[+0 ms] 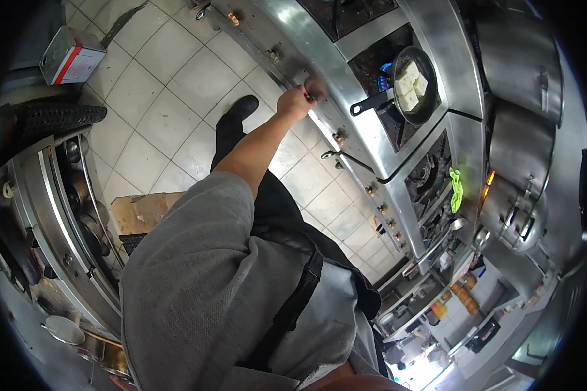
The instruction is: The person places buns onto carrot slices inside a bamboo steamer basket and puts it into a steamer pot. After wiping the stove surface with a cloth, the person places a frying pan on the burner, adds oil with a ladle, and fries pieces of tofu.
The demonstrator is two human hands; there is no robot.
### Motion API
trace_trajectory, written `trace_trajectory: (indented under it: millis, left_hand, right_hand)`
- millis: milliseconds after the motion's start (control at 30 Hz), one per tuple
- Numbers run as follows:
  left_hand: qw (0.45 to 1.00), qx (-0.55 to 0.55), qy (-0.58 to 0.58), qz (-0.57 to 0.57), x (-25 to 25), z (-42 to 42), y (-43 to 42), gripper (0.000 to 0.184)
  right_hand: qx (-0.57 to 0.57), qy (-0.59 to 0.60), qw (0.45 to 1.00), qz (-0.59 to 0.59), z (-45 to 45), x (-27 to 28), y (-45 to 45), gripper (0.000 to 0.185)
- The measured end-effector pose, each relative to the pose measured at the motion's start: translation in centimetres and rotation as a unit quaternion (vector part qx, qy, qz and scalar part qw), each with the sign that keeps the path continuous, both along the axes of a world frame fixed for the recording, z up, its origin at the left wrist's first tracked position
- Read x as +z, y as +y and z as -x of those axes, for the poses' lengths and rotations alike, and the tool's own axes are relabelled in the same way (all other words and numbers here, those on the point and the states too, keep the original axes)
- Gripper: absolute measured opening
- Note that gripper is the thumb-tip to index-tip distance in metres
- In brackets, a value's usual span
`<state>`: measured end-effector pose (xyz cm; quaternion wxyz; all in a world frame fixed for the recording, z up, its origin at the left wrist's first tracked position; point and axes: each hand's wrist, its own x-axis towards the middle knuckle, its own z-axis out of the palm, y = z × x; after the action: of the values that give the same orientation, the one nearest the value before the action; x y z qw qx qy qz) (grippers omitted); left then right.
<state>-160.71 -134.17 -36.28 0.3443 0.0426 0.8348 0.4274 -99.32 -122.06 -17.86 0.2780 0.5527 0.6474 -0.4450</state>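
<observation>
My left hand (296, 103) reaches to the front panel of the stove, its fingers closed round a control knob (310, 96). Just beyond it, a black frying pan (426, 65) sits on a burner, its handle (366, 104) pointing back over the stove's front edge. Several white blocks (408, 100) lie in the pan; I cannot tell what food they are. A blue flame (384, 81) burns by the pan's rim. My right hand does not show clearly. A sliver of skin (121, 383) appears at the lower left edge; whose it is I cannot tell.
More burners (426, 173) run along the steel stove (365, 140). A green cloth (456, 190) and a ladle (458, 224) lie near its back. Behind stands a lidded pot (518, 225). Across the tiled floor (169, 85) are a tin (77, 57), cardboard (143, 212) and a pan-filled counter (62, 215).
</observation>
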Motion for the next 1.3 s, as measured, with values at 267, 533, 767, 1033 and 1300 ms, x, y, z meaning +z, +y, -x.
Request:
trace_trajectory:
  millis: [267,533,767,1033,1300]
  left_hand:
    - [1.000,-0.002,0.006,0.002,0.5,0.0,-0.2,0.036]
    - [1.000,0.004,0.000,-0.018,0.2,-0.2,-0.2,0.034]
    - [1.000,-0.010,0.003,-0.020,0.5,0.1,-0.4,0.034]
    - [1.000,-0.015,-0.003,-0.021,-0.1,0.3,-0.3,0.035]
    - [0.996,-0.076,0.020,0.046,-0.5,-0.7,-2.9,0.059]
  right_hand:
    - [-0.054,0.037,0.997,0.040,-1.9,-1.6,0.1,0.031]
    - [-0.095,0.054,0.993,0.050,-0.6,-1.1,-0.6,0.033]
    - [0.001,-0.086,0.996,0.013,0.4,-0.5,-0.5,0.036]
    - [-0.009,0.032,0.999,0.002,-1.1,-1.5,-0.5,0.033]
    - [0.005,0.039,0.999,-0.003,2.4,-2.3,-0.9,0.035]
